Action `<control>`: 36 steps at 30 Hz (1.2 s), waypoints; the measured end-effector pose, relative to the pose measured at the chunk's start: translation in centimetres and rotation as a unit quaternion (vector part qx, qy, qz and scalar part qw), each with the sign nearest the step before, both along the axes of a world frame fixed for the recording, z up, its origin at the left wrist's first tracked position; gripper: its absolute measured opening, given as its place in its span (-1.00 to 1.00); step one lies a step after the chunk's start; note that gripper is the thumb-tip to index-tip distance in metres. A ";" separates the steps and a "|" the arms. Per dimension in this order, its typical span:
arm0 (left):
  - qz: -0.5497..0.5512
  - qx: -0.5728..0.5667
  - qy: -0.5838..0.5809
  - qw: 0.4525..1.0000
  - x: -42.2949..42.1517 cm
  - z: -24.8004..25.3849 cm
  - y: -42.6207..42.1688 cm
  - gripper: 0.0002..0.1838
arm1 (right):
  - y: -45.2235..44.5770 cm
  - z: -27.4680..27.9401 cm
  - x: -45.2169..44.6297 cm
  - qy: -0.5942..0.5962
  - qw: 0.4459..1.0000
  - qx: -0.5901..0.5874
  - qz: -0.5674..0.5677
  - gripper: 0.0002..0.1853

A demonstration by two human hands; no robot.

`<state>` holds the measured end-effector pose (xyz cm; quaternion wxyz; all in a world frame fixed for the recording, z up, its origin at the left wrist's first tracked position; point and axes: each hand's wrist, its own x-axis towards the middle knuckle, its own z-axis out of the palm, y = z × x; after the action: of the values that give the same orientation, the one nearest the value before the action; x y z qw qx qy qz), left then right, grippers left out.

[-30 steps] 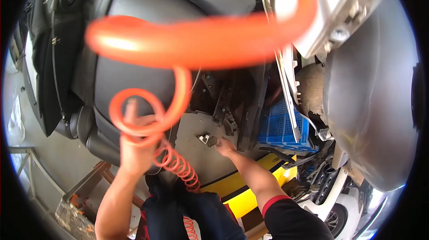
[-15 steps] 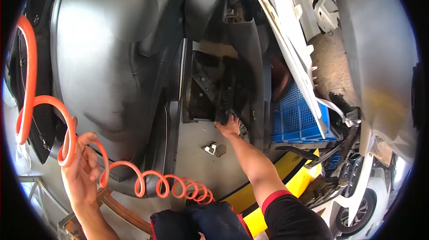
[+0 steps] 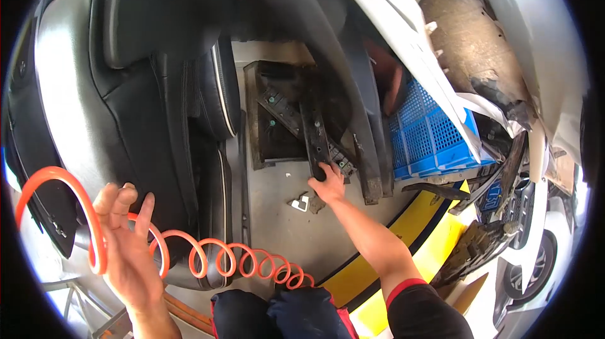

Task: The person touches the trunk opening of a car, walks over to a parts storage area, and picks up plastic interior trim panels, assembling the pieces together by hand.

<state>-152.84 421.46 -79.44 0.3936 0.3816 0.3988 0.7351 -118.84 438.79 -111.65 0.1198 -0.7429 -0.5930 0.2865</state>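
One left hand (image 3: 129,247) is loosely open, fingers spread, an orange hose (image 3: 57,174) looping beside and behind it. Left of the right hand lies the white clip (image 3: 302,204) it was near a second ago; now that hand grasps the black bar's (image 3: 313,137) near end. Dark trim (image 3: 328,49) hems its right side.

A smooth grey floor (image 3: 283,225) is brightly lit; a white car (image 3: 559,238) is partly seen at right.

On the blue plate (image 3: 493,196) at the right, a "7" reads among otherwise unclear characters.
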 end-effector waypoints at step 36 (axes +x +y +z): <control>-0.061 -0.190 -0.026 0.979 3.6 -11.1 3.6 -0.27 | -25.1 17.6 5.4 0.829 0.526 -0.169 -0.093 0.01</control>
<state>-149.25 425.08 -90.50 0.5132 0.3041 0.4971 0.6301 -113.46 413.65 -94.01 0.4552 -0.2283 -0.0951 0.8553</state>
